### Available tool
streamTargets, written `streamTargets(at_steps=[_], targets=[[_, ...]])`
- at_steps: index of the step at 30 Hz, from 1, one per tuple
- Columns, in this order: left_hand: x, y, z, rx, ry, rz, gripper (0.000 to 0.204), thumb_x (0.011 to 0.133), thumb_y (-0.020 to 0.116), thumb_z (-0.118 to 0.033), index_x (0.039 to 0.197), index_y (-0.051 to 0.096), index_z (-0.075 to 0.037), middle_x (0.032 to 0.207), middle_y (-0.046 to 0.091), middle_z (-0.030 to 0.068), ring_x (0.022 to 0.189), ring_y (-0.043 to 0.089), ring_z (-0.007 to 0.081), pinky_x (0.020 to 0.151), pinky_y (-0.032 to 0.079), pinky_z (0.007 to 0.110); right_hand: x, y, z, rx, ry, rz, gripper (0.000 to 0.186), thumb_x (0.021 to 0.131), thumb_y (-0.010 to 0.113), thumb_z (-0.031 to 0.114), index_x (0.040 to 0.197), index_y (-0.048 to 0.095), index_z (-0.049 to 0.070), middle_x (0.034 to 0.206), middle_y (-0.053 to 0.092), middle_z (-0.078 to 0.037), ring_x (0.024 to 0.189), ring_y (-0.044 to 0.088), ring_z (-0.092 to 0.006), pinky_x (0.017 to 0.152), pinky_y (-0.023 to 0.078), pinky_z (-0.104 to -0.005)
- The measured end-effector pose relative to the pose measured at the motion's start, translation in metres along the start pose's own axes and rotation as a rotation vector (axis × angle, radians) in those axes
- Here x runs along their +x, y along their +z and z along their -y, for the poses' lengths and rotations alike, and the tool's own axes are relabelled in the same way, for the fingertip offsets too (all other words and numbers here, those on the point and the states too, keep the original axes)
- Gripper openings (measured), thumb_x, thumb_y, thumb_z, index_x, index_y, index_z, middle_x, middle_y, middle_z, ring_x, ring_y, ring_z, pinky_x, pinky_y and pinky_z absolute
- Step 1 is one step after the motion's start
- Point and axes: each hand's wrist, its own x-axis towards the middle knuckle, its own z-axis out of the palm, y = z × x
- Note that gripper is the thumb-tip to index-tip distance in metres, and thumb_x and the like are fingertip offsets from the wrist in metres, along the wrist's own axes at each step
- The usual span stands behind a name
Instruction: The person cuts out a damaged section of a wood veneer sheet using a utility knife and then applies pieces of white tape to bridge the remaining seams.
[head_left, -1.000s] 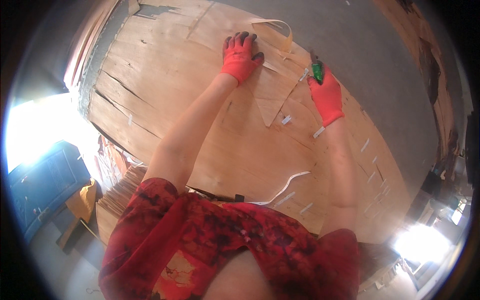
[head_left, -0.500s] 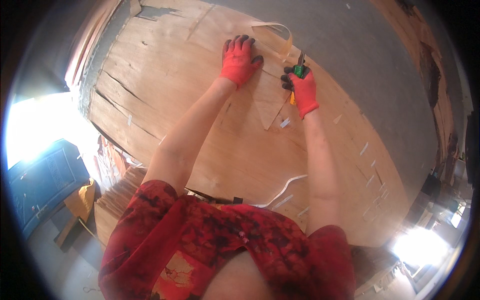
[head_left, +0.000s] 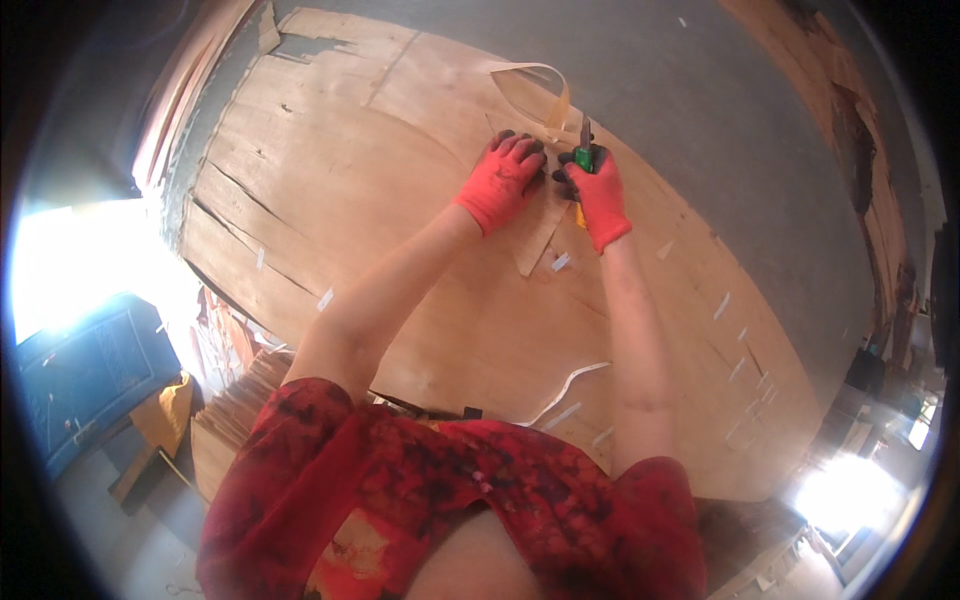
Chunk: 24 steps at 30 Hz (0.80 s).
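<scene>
A large sheet of pale wood veneer [head_left: 440,310] lies under both my hands. My left hand [head_left: 503,182], in a red glove with dark fingertips, rests on it with fingers apart and slightly bent, beside a narrow pointed veneer piece [head_left: 537,246]. In the matching glove, my right hand [head_left: 603,196] is closed round a utility knife [head_left: 584,158] with a green and yellow handle, its blade pointing away from me. The hands are close together, the left fingertips almost at the right ones. Just beyond them a thin veneer strip [head_left: 563,103] curls up in a loop.
Grey surface [head_left: 690,130] shows beyond the sheet's curved far edge. Small white tape pieces [head_left: 561,262] dot the veneer, which has splits at its left. A white strip [head_left: 565,385] curves near my body. Stacked veneer [head_left: 235,400] and a blue panel [head_left: 95,360] stand at left.
My left hand has moved right and a little nearer to me, closing up to the right hand. The right hand, still round the knife, has shifted slightly left and nearer.
</scene>
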Motion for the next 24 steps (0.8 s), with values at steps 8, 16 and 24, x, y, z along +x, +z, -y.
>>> streamTargets(at_steps=[8,16,24], targets=[[0.003,-0.004,-0.004,0.028,0.012,0.013,0.030,0.086,0.067,-0.023,0.112,0.064,-0.007,0.127,0.060,0.0163,0.123,0.052,0.0367,0.110,0.036,0.052,0.088,0.010,0.040,-0.747,-0.132,0.064,0.049,0.077,0.082,0.028,0.110,0.057,0.001,0.099,0.071,-0.021,0.090,0.071,-0.0333,0.079,0.056,-0.0396],[-0.004,-0.007,-0.003,0.056,0.010,-0.052,0.024,0.085,0.066,-0.019,0.106,0.064,-0.006,0.122,0.061,0.0125,0.118,0.055,0.0331,0.107,0.039,0.049,0.106,0.042,0.103,-0.348,-0.589,-0.079,0.044,0.078,0.082,0.028,0.108,0.060,0.004,0.080,0.069,-0.010,0.063,0.066,-0.0190,0.058,0.052,-0.0332],[-0.001,-0.006,-0.005,0.063,-0.007,-0.060,0.022,0.085,0.066,-0.019,0.104,0.063,-0.007,0.122,0.061,0.0119,0.118,0.055,0.0332,0.107,0.039,0.050,0.089,-0.026,0.079,-0.877,-0.494,-0.342,0.034,0.082,0.075,0.028,0.102,0.062,0.004,0.093,0.072,-0.016,0.085,0.070,-0.0375,0.073,0.055,-0.0445]])
